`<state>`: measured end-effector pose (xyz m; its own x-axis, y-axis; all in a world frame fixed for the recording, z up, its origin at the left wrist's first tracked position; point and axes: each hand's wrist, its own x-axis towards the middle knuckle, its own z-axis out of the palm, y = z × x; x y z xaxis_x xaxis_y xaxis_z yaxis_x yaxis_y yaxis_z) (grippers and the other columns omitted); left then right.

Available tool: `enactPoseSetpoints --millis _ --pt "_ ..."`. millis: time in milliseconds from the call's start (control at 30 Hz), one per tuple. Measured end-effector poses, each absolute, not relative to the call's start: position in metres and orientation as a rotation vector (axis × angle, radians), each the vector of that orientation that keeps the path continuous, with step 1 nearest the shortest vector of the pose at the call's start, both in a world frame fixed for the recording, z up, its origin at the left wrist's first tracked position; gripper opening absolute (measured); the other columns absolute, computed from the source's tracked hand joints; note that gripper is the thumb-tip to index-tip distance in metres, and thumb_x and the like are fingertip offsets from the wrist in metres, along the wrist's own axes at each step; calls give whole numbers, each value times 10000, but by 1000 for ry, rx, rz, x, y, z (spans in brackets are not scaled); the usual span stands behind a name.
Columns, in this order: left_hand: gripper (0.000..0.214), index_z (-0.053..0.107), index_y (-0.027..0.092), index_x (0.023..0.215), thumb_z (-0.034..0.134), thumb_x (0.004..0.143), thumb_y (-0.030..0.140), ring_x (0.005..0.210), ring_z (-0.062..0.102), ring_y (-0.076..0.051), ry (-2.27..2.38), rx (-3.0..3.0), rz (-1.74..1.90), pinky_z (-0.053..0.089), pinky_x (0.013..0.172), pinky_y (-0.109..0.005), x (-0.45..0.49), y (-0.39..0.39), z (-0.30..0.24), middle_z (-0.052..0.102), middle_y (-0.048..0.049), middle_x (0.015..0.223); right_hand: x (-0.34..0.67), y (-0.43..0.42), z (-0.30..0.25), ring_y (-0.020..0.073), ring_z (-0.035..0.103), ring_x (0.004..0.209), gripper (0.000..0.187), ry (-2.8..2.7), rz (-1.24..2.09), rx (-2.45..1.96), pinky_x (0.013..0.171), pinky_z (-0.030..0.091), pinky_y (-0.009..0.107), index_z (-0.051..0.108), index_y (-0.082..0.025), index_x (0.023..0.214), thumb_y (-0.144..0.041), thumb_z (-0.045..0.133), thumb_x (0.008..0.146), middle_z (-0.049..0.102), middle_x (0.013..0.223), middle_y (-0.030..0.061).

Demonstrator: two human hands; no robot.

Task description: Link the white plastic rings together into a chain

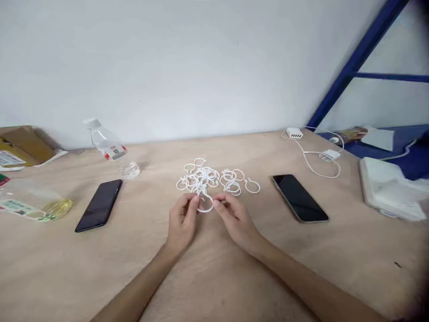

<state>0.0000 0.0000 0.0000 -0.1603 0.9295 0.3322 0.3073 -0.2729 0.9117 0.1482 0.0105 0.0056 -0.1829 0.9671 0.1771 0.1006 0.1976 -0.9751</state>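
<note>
Between my two hands is a white plastic curtain ring (pixel 208 209), held just in front of a pile of similar rings. My left hand (pixel 182 219) pinches its left side with thumb and fingertips. On the opposite side, my right hand (pixel 236 219) grips the ring's edge between thumb and forefinger. A gap seems to show in the ring near my left thumb. Several more white curtain rings (pixel 204 175) lie heaped beyond my fingers, and one loose ring (pixel 252 185) rests at the pile's right end.
A phone (pixel 99 205) lies left, another phone (pixel 300 197) right. A plastic bottle (pixel 112 150) stands behind the left phone, near a clear container (pixel 33 201) and a cardboard box (pixel 28 145). A charger (pixel 294 133) with cables and a white packet (pixel 392 188) are at right.
</note>
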Motion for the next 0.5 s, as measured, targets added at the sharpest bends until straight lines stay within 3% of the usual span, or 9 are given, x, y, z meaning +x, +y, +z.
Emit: enactPoseSetpoints --millis 267,400,500 --pt "194 656 158 819 561 859 322 715 606 -138 1375 1832 1382 465 688 -238 -1 -3 -8 686 -28 765 154 11 10 129 529 689 161 -1426 1207 -1064 648 426 275 667 -175 821 -317 683 748 612 748 5" --pt "289 604 168 899 455 908 416 744 578 -145 1357 1690 1302 457 697 -253 1 -3 -8 648 -26 804 152 11 6 139 591 723 163 -1266 1321 -1005 689 474 279 695 -176 798 -279 745 682 659 772 14" --pt "419 561 166 826 310 938 482 707 542 -154 1318 1677 1087 430 656 -269 2 -1 -7 596 -26 746 150 10 5 157 646 726 177 -1177 1431 -933 721 516 296 712 -173 794 -269 767 656 693 763 22"
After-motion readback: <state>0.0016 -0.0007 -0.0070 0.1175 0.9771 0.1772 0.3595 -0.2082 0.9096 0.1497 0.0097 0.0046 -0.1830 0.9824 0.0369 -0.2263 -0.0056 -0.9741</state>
